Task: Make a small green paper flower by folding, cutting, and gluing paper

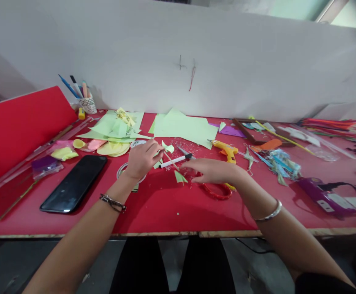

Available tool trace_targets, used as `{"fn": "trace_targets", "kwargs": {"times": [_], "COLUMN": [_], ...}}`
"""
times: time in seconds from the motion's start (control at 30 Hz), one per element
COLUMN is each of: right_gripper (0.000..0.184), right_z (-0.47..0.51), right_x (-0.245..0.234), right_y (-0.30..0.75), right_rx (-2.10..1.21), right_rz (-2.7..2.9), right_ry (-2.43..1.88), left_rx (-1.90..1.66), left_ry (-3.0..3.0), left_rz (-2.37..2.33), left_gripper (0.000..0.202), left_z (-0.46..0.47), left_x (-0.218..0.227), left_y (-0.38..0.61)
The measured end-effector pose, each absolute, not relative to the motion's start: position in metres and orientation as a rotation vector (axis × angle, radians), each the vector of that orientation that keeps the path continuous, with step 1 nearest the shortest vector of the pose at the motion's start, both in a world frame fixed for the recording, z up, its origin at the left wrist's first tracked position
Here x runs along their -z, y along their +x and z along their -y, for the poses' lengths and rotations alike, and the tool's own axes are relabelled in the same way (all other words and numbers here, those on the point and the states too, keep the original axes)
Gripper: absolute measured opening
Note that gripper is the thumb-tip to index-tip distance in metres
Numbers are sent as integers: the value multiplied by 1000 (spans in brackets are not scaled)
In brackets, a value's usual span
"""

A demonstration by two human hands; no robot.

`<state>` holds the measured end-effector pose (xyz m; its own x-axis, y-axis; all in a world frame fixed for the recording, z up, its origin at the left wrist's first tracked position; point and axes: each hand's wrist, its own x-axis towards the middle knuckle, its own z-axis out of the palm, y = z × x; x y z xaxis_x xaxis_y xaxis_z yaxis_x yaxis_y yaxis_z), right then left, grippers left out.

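Observation:
My left hand (142, 157) is closed in a pinch on a thin wooden stick (171, 160) with a small green paper piece (167, 147) at its top. Beside the stick lies a white pen (175, 160) with a black tip. My right hand (212, 170) hovers flat, fingers stretched out, above the red handles of scissors (217, 190) on the red table (171, 206); its fingertips reach toward the pen. A small green paper triangle (180, 177) lies between my hands.
A black phone (74, 183) lies at left, with a red board (21, 126) and a pen cup (86, 103) beyond it. Light green paper sheets (185, 127) lie at the back. A yellow glue gun (227, 150), paper scraps, a purple device (325, 197) and sticks lie to the right.

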<state>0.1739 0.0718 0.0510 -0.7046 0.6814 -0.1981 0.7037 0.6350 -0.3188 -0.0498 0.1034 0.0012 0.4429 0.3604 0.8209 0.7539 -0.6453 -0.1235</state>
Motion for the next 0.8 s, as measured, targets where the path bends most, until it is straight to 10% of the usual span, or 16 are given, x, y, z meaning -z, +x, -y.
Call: {"fn": "trace_targets", "kwargs": {"times": [0.4, 0.63, 0.8], "right_gripper": [55, 17, 21], "right_z": [-40, -26, -26], "right_x": [-19, -22, -24], "right_y": [136, 123, 123], "right_rx": [287, 45, 57], "right_rz": [-2963, -2859, -2844], "right_ry": [1576, 1283, 1328], "left_rx": [1104, 1101, 1088], "left_ry": [-2202, -2201, -2206], "left_rz": [919, 919, 946], "left_gripper": [8, 6, 9], "left_z": [-104, -103, -103], "left_x": [-2, -2, -2], "left_y": [-49, -50, -49]}}
